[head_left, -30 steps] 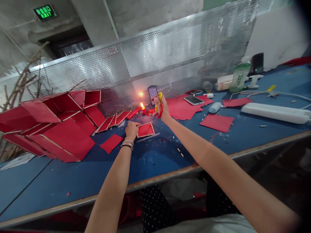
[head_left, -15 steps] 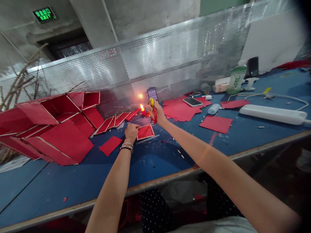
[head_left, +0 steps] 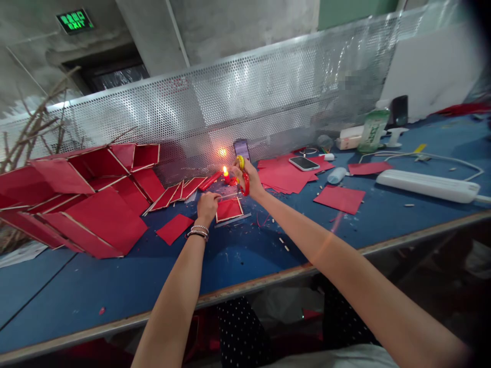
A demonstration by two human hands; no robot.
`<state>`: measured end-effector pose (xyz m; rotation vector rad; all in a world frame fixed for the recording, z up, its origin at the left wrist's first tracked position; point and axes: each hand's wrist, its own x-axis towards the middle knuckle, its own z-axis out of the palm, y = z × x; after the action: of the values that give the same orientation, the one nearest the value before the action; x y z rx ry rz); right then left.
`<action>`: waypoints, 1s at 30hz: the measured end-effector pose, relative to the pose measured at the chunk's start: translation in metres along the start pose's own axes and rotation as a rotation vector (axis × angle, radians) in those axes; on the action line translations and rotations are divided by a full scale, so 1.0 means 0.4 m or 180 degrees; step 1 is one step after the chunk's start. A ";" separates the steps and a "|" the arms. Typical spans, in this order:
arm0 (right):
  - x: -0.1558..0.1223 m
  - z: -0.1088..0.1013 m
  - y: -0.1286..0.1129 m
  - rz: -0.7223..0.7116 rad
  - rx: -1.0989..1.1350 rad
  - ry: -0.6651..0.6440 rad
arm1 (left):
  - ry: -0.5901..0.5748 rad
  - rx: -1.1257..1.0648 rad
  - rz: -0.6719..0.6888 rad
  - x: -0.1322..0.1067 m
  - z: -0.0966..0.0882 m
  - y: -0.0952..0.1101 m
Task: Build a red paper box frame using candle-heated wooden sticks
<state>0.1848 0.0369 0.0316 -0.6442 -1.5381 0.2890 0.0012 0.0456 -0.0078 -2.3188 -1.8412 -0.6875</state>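
My right hand (head_left: 250,180) is closed round the scissors (head_left: 245,183), whose red and yellow handle loops show; the blades are hard to make out. To its left, my left hand (head_left: 207,207), with bracelets at the wrist, pinches a thin pale stick (head_left: 230,196) pointing right toward the scissors. Just below that stick lies a small red panel (head_left: 229,209) edged with pale strips. A clear strip (head_left: 233,221) rests along its near edge. Behind the hands burns a red candle (head_left: 226,177).
Red panelled shapes with pale edges (head_left: 103,220) fill the left. A red card (head_left: 175,229) lies beside my left forearm. Red sheets (head_left: 282,176) carry a phone (head_left: 304,163); another phone (head_left: 241,150) leans behind the candle. A white power strip (head_left: 429,185) and green bottle (head_left: 372,130) stand right.
The pale stick now shows clearly between my left fingers and the scissors, above the framed panel. My left hand has lifted slightly. The view has shifted a little.
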 end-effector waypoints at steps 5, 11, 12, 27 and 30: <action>0.005 -0.016 -0.017 -0.0128 0.0170 0.0016 | 0.0245 -0.0238 0.0162 -0.001 -0.013 0.017; 0.016 -0.037 -0.024 -0.0242 0.0519 0.0068 | 0.0452 -0.0279 0.0325 -0.006 -0.027 0.017; 0.018 -0.039 -0.024 -0.0223 0.0558 0.0076 | 0.0474 -0.0259 0.0334 -0.005 -0.030 0.015; 0.018 -0.046 -0.024 0.0036 0.0722 0.0081 | 0.0393 -0.0704 0.0449 0.007 -0.049 0.009; 0.023 -0.046 -0.024 -0.0008 0.0734 0.0026 | 0.0158 -0.1073 0.0224 0.012 -0.046 0.009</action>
<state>0.2010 0.0304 0.0461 -0.4613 -1.4712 0.4539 0.0003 0.0424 0.0115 -2.5220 -1.7255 -1.1099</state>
